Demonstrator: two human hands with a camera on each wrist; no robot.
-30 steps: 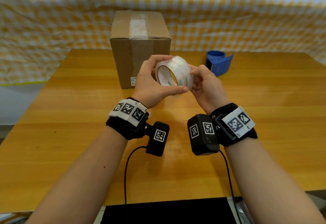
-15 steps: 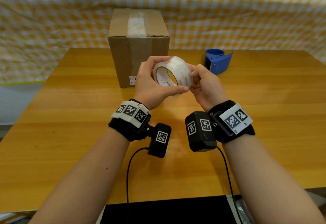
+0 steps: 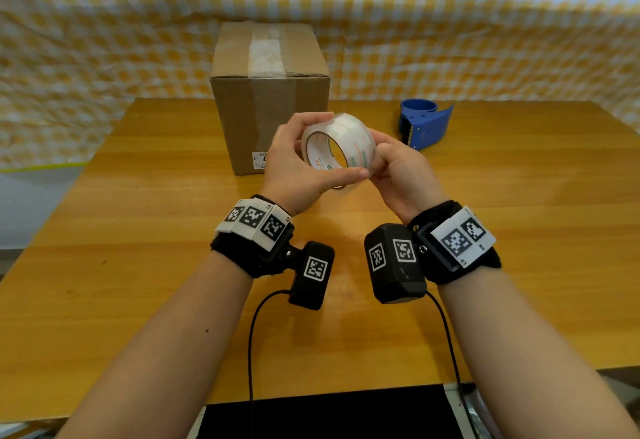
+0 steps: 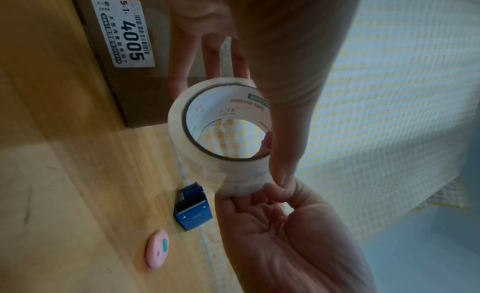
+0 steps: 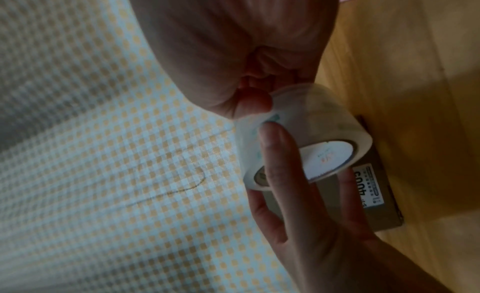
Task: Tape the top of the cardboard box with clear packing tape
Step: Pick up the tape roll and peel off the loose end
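A roll of clear packing tape [image 3: 341,142] is held up in both hands in front of the brown cardboard box [image 3: 270,92], which stands on the wooden table [image 3: 138,231] with a tape strip along its top seam. My left hand [image 3: 298,165] grips the roll [image 4: 223,133] from the left, thumb under, fingers over. My right hand [image 3: 398,168] pinches the roll's outer surface [image 5: 306,133] on its right side with curled fingers. Whether a tape end is lifted I cannot tell.
A blue tape dispenser [image 3: 424,123] lies on the table right of the box. A small pink oval object [image 4: 157,249] lies near the dispenser [image 4: 193,211]. A yellow checked cloth [image 3: 450,23] hangs behind the table. Cables trail from the wrist cameras.
Both hands stay on the roll almost where they were. The roll has turned slightly between the fingers.
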